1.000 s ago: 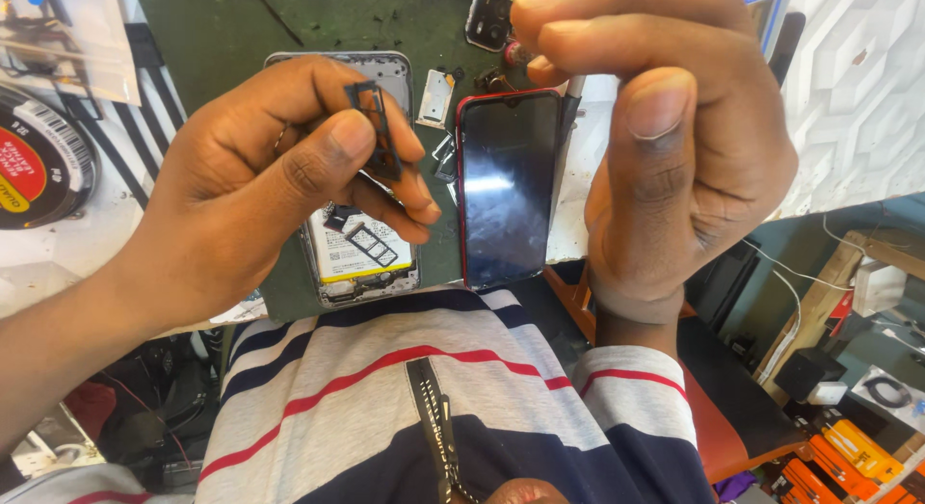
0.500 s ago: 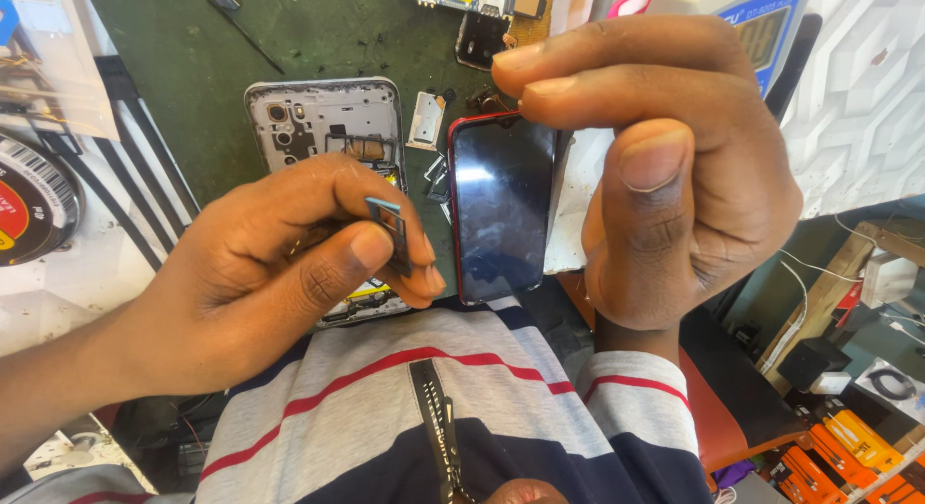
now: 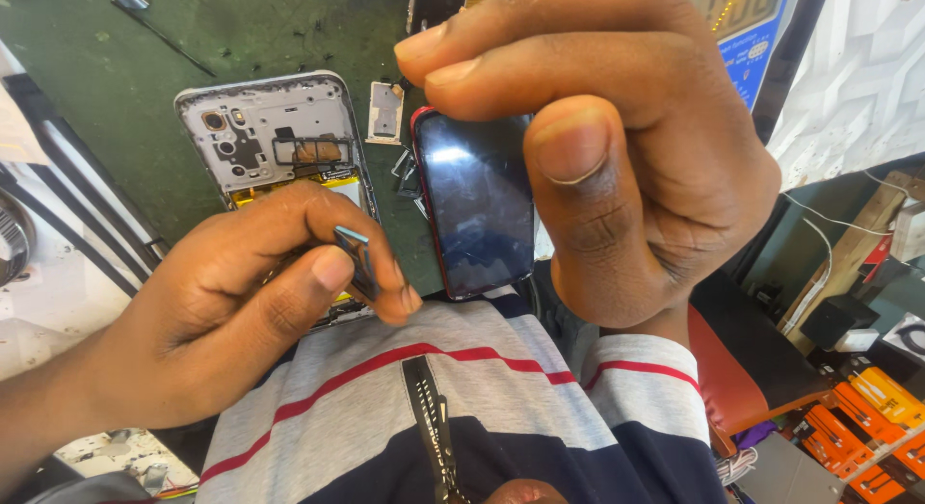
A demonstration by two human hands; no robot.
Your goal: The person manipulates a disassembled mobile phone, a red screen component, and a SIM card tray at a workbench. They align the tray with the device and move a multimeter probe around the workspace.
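Head view. Our left hand (image 3: pixel 260 311) enters from 8 o'clock, its forearm running down to the lower left corner. The hand is curled, back turned towards us, with the thumb pressed flat against the index finger in a tight pinch whose tips point towards 3 o'clock. Our right hand (image 3: pixel 617 167) fills the upper right, from 12 to 3 o'clock, its wrist dropping towards 5 o'clock. Its fingers arch over from the top, tips towards 9 o'clock, and the thumb stands upright, nail facing us, closing the grip from below.
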